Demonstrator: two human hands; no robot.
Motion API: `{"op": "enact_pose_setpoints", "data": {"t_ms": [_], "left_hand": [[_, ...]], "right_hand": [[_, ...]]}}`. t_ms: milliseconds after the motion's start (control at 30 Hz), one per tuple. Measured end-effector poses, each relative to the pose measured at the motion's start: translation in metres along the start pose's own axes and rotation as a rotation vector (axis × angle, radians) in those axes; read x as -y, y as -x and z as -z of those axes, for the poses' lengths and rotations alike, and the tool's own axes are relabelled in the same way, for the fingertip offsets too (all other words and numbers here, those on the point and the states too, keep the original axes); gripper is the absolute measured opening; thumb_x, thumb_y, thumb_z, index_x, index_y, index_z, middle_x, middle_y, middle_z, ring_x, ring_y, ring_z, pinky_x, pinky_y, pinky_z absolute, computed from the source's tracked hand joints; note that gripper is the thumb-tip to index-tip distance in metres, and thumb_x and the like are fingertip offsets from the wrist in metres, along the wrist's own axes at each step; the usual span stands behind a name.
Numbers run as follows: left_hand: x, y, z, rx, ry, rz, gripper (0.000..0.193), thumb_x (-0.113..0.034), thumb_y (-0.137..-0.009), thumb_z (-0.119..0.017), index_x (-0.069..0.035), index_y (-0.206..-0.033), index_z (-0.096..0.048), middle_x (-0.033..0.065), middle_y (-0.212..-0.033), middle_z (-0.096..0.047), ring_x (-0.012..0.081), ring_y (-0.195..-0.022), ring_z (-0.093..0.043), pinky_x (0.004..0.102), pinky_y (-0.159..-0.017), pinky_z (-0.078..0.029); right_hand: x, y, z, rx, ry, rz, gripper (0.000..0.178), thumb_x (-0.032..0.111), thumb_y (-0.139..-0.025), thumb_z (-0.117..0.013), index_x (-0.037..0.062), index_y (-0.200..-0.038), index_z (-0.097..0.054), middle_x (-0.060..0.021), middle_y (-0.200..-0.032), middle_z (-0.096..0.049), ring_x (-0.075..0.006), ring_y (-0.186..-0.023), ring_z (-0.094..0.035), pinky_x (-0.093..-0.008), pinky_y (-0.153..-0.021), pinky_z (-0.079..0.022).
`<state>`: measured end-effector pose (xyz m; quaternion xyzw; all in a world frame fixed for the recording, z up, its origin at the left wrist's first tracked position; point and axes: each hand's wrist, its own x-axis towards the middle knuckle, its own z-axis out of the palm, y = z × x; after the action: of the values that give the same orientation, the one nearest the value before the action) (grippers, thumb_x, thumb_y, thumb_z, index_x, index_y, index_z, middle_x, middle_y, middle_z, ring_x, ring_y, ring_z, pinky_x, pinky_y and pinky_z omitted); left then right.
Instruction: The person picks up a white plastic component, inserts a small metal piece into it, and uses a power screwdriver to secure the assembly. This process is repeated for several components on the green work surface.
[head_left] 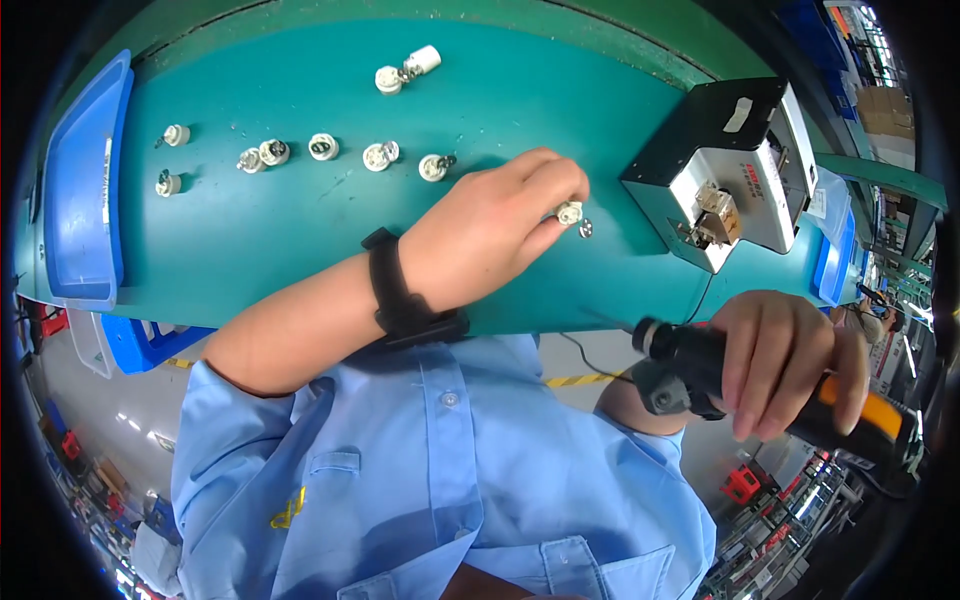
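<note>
My left hand (490,225) is closed over the green table, gripping a small white lamp socket (569,213) between thumb and fingers. A small shiny metal piece (586,229) shows just beside that socket; whether the two are joined I cannot tell. Off to the right, past the table's near edge, my right hand (785,365) wraps round a black and orange electric screwdriver (700,362). Its thin bit points left toward the table and is apart from the socket. Nearest my left hand on the table is another white socket (434,167) with metal parts on it.
Several more white sockets (322,147) lie across the table (300,230), two of them at its far side. A blue tray (85,190) stands at the left end. A black and white screw feeder (730,170) occupies the right, with a cable running down from it.
</note>
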<state>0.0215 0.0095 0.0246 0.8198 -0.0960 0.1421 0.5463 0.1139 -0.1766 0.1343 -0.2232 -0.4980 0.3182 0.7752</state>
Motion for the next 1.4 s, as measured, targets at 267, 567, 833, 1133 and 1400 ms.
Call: {"op": "enact_pose_setpoints", "data": {"t_ms": [267,567,833,1133,1400], "left_hand": [[-0.033,-0.027,0.043,-0.094,0.151,-0.050,0.029,0.004,-0.075,-0.073,-0.003,-0.101,-0.063,0.0085,-0.100,-0.062,0.0165,-0.085,-0.065,0.0247,-0.067,-0.055],[-0.050,-0.034,0.064,-0.171,0.139,-0.027,0.025,0.005,-0.073,-0.075,0.000,-0.096,-0.065,0.0078,-0.093,-0.062,0.0139,-0.076,-0.065,0.0223,-0.064,-0.053],[-0.050,-0.040,0.071,-0.223,-0.180,-0.248,0.026,0.006,-0.070,-0.074,0.001,-0.093,-0.064,0.0105,-0.090,-0.062,0.0171,-0.073,-0.066,0.0266,-0.059,-0.054],[-0.047,-0.043,0.058,-0.269,-0.267,-0.277,0.018,0.000,-0.075,-0.071,-0.002,-0.090,-0.061,0.0106,-0.086,-0.059,0.0254,-0.073,-0.064,0.0319,-0.058,-0.052],[-0.031,-0.050,0.058,-0.192,0.409,0.053,0.021,0.006,-0.080,-0.068,0.000,-0.093,-0.053,0.0112,-0.098,-0.061,0.0190,-0.090,-0.068,0.0269,-0.072,-0.057]], "right_hand": [[-0.013,0.028,0.010,-0.249,-0.010,-0.283,0.037,0.008,-0.076,-0.077,-0.0009,-0.108,-0.059,-0.0189,-0.100,-0.058,-0.0281,-0.086,-0.063,-0.0365,-0.070,-0.058],[-0.041,-0.028,0.005,-0.456,0.863,-0.415,0.040,-0.005,-0.074,-0.068,-0.0073,-0.112,-0.056,-0.0165,-0.108,-0.062,-0.0180,-0.089,-0.065,-0.0278,-0.078,-0.055],[-0.051,-0.049,-0.007,-0.492,1.077,-0.422,0.026,-0.008,-0.075,-0.061,-0.0069,-0.101,-0.062,-0.0103,-0.093,-0.067,-0.0140,-0.085,-0.066,-0.0252,-0.079,-0.054],[-0.059,-0.043,-0.002,-0.510,1.275,-0.344,0.022,-0.007,-0.076,-0.061,-0.0056,-0.098,-0.062,-0.0097,-0.092,-0.068,-0.0121,-0.081,-0.066,-0.0234,-0.074,-0.054],[-0.050,-0.045,-0.011,-0.672,0.976,-0.367,0.021,-0.006,-0.080,-0.062,-0.0064,-0.101,-0.062,-0.0110,-0.095,-0.068,-0.0128,-0.082,-0.066,-0.0231,-0.074,-0.054]]}}
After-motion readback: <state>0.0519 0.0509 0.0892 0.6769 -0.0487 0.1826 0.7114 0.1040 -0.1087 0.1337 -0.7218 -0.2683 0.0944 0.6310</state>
